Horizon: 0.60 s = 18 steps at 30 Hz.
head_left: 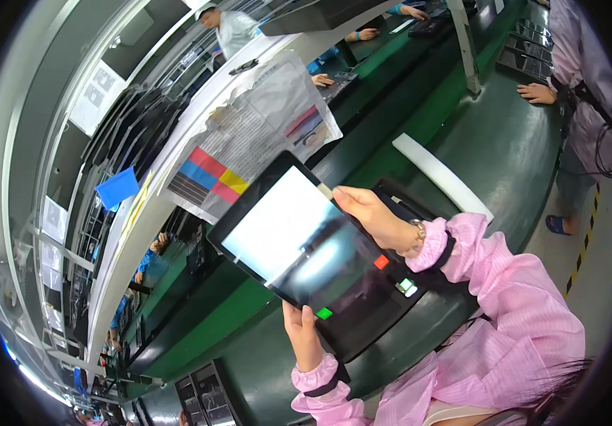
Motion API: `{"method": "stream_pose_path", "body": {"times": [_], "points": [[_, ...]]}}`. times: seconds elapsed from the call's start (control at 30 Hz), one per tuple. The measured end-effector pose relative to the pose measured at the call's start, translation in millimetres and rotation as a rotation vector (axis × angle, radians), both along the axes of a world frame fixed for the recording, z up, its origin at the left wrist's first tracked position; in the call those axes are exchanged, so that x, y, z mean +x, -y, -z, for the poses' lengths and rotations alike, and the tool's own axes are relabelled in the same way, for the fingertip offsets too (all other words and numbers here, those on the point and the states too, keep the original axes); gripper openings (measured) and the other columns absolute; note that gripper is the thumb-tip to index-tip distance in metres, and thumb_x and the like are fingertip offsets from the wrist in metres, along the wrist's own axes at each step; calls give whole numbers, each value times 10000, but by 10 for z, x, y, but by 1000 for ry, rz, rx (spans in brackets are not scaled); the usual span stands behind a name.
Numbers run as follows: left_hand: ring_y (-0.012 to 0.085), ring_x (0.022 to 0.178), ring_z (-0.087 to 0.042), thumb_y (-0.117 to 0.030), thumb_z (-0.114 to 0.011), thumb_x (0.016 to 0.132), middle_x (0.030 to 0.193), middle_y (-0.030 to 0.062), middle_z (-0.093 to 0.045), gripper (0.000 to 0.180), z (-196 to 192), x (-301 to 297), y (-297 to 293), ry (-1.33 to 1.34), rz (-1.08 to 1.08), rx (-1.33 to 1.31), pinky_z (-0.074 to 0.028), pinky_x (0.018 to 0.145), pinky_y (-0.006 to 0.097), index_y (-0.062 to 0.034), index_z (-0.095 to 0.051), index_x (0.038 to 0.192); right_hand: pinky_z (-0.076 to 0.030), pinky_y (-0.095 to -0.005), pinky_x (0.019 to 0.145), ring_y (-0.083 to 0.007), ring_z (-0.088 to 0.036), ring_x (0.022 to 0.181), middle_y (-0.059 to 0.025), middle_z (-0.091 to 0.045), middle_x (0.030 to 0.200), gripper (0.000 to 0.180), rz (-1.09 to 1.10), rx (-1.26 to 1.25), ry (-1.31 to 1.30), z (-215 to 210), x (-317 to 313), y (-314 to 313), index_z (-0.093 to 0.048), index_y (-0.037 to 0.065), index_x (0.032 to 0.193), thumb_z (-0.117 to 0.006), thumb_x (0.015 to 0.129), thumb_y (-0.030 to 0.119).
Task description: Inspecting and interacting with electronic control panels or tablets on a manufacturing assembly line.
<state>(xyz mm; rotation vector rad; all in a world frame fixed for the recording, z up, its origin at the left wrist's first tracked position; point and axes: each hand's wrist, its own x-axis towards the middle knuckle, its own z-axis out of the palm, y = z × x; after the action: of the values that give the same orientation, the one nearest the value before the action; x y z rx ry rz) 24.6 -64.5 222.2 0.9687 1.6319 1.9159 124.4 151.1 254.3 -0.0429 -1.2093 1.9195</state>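
A black tablet [277, 220] with a lit screen is tilted up between my two hands. Its far part glows white, and a blurred reflection crosses the middle. My left hand [301, 335] grips the left edge, thumb on the front. On the opposite edge my right hand [371, 214] is closed, thumb along the rim and fingers mostly behind. Nearer me, a green square [324, 313] and a red square [382, 263] stand out on a dark surface. I cannot tell whether that surface is screen or something beneath.
On the green workbench [511, 153] a white foam strip [440, 174] lies right of my right hand. A printed sheet with colour blocks [256, 128] hangs beyond the tablet. A black tray [206, 397] sits at lower left. Co-workers' hands [537, 94] rest at benches farther off.
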Motion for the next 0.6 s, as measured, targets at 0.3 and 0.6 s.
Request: {"method": "stream_pose_path", "body": {"times": [0.3,0.6], "points": [[212,802,-643,-37,-528,904,826,47,-522,108,-25,-184,-237,-4,102,-57,-532,685,302,4,-427,904,-422,-218,728,-39,-496,799,20,-575,878,341,25,60,-24,-219,-297,-349,-580,26,1003,-428,977,330],[117,660,-583,-66,-558,901,762,31,-530,138,113,-351,-319,-80,6,28,-551,623,288,-12,-454,829,-422,-225,724,-41,-492,792,15,-573,863,351,78,109,-86,-207,-438,-364,-572,24,966,-411,982,336]]}}
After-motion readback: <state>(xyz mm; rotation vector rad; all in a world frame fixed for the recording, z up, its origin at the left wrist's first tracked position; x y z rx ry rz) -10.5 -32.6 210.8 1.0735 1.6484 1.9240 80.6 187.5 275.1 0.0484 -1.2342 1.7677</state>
